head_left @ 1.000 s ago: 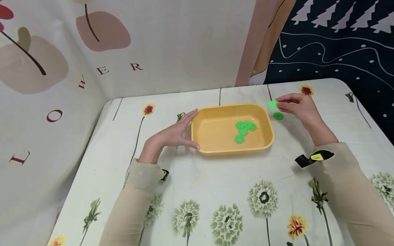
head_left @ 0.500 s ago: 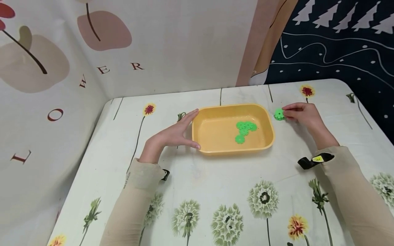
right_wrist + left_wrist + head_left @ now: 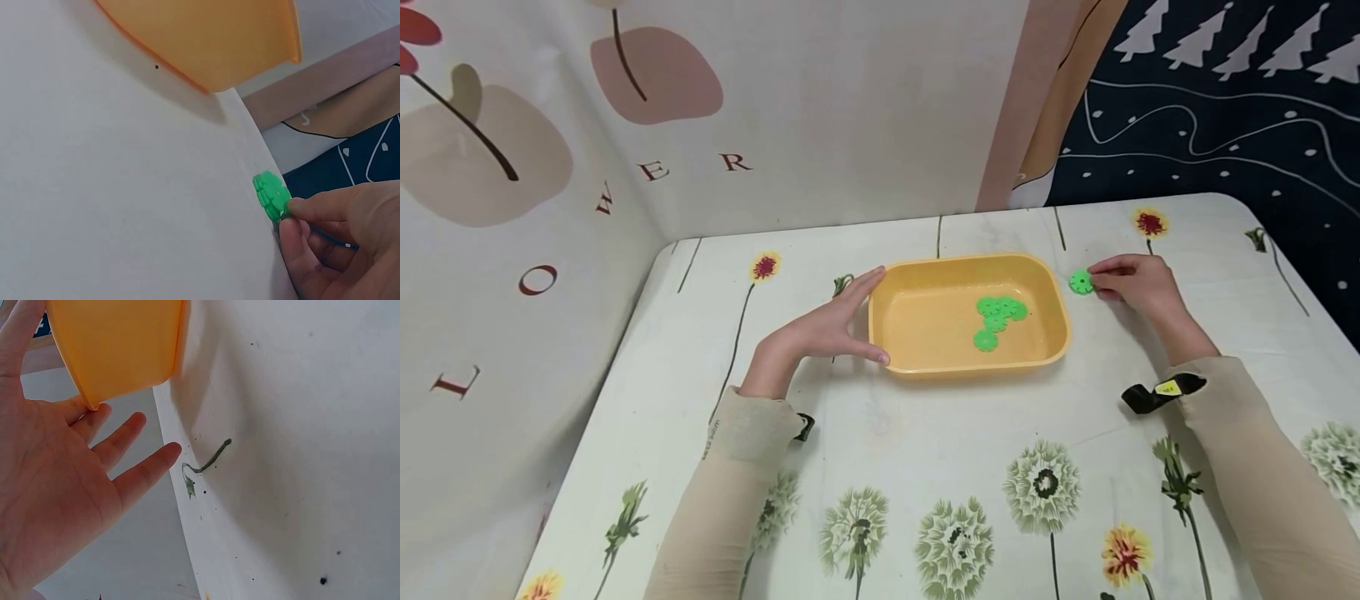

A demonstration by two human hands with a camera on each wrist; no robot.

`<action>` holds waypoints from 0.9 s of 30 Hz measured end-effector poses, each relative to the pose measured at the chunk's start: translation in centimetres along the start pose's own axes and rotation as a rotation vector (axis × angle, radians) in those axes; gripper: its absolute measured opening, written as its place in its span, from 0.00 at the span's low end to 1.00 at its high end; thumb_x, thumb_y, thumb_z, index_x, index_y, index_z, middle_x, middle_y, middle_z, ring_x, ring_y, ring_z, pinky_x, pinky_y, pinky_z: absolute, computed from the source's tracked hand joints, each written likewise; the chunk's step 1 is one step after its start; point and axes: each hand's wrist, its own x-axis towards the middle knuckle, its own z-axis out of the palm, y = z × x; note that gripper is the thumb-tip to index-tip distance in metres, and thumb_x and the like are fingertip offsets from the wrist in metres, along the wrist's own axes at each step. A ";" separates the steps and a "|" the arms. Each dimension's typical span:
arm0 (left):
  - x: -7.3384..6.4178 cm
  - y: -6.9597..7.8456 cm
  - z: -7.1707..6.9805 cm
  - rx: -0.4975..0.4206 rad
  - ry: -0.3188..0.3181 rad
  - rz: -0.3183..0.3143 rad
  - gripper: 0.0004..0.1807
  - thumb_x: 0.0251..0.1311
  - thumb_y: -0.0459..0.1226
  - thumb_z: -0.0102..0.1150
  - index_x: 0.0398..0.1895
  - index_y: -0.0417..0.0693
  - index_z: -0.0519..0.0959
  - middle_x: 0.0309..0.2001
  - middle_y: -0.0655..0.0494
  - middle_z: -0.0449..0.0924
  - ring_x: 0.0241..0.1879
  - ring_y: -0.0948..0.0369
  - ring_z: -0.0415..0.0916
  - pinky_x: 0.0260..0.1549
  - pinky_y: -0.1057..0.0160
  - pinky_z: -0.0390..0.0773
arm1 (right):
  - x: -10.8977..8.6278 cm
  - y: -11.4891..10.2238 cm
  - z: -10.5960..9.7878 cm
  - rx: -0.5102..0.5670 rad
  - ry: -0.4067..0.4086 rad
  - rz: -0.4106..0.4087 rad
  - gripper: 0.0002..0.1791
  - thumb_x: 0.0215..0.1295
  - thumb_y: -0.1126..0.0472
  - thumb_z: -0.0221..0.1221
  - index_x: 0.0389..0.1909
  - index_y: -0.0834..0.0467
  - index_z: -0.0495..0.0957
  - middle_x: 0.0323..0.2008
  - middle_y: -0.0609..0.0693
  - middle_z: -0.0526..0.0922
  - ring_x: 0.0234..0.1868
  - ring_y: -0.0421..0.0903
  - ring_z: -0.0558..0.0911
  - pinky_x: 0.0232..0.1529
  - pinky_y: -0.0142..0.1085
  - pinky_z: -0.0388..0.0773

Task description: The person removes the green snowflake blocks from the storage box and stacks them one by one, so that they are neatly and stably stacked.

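Green discs [image 3: 269,194] pinched just outside the yellow tray [image 3: 925,325]!

R hand [image 3: 1141,283] has the small stack by its edge, thumb & fingertips clamped, btwn 2 & 3 o'clock of the tray; can't tell if discs touch the cloth [image 3: 887,442]. Narrow strip of cloth btwn stack & tray rim. L hand [image 3: 820,327] at 9 o'clock, fingers straight & spread, thumb at tray's near corner, forefinger at far corner. Hands well apart, tray btwn 'em. Loose discs [image 3: 998,308] in the tray bunch toward 3 o'clock, one nearer 5. Wide room on cloth at 6; table's far edge at 12, pale hanging [image 3: 850,108] rising behind.
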 end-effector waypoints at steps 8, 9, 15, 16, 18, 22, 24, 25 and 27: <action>-0.1 0.1 0.1 0.011 0.003 -0.008 0.71 0.45 0.52 0.79 0.81 0.59 0.34 0.82 0.63 0.29 0.81 0.54 0.33 0.76 0.42 0.49 | 0.0 0.0 0.2 -0.041 0.004 0.000 0.19 0.71 0.57 0.59 0.56 0.65 0.79 0.38 0.45 0.81 0.26 0.27 0.78 0.31 0.20 0.79; -0.1 0.1 0.1 0.012 0.002 -0.011 0.71 0.45 0.52 0.79 0.81 0.60 0.34 0.82 0.63 0.29 0.81 0.55 0.33 0.76 0.42 0.49 | -0.1 -0.1 0.2 -0.045 0.005 -0.003 0.19 0.71 0.58 0.59 0.56 0.65 0.79 0.38 0.45 0.81 0.26 0.27 0.78 0.31 0.20 0.79; -0.1 0.1 0.0 0.012 0.001 -0.017 0.71 0.45 0.53 0.79 0.81 0.60 0.34 0.82 0.64 0.29 0.81 0.55 0.34 0.76 0.42 0.49 | -0.3 -0.3 0.2 -0.067 0.014 -0.025 0.18 0.71 0.59 0.59 0.55 0.66 0.79 0.41 0.51 0.82 0.26 0.26 0.77 0.30 0.19 0.78; -0.1 0.1 0.0 0.012 0.002 -0.019 0.71 0.44 0.53 0.79 0.81 0.61 0.34 0.82 0.64 0.29 0.81 0.55 0.34 0.76 0.42 0.49 | -0.3 -0.4 0.3 -0.070 0.014 -0.026 0.18 0.71 0.59 0.59 0.55 0.66 0.79 0.42 0.53 0.82 0.26 0.27 0.77 0.30 0.19 0.78; 0.0 0.0 -0.1 0.016 0.001 -0.023 0.71 0.44 0.54 0.78 0.81 0.61 0.34 0.82 0.65 0.29 0.81 0.55 0.34 0.76 0.42 0.49 | -0.3 -0.5 0.3 -0.073 0.015 -0.026 0.18 0.71 0.59 0.58 0.55 0.66 0.79 0.43 0.54 0.82 0.26 0.27 0.77 0.30 0.19 0.78; 0.0 0.0 -0.1 0.017 -0.001 -0.028 0.71 0.44 0.55 0.78 0.81 0.61 0.34 0.82 0.66 0.29 0.81 0.56 0.34 0.76 0.42 0.50 | -0.4 -0.5 0.3 -0.081 0.013 -0.027 0.18 0.71 0.59 0.58 0.54 0.66 0.79 0.41 0.53 0.83 0.26 0.28 0.77 0.30 0.19 0.78; 0.0 0.1 -0.1 0.017 0.000 -0.025 0.71 0.44 0.55 0.78 0.81 0.61 0.34 0.82 0.65 0.28 0.81 0.55 0.34 0.76 0.41 0.50 | -0.4 -0.5 0.3 -0.086 0.013 -0.029 0.18 0.71 0.59 0.58 0.54 0.66 0.79 0.40 0.52 0.83 0.26 0.28 0.77 0.30 0.19 0.78; 0.0 0.1 -0.1 0.016 -0.001 -0.024 0.71 0.44 0.54 0.78 0.81 0.61 0.34 0.82 0.65 0.28 0.81 0.55 0.34 0.76 0.41 0.50 | -0.4 -0.5 0.3 -0.087 0.013 -0.029 0.18 0.71 0.59 0.58 0.54 0.66 0.79 0.40 0.52 0.83 0.26 0.28 0.78 0.30 0.19 0.78; 0.0 0.1 0.0 0.015 0.001 -0.025 0.71 0.45 0.54 0.78 0.81 0.62 0.33 0.82 0.65 0.28 0.81 0.55 0.34 0.76 0.41 0.50 | -0.4 -0.5 0.3 -0.087 0.012 -0.028 0.18 0.71 0.59 0.58 0.55 0.66 0.79 0.40 0.52 0.83 0.26 0.28 0.78 0.30 0.19 0.78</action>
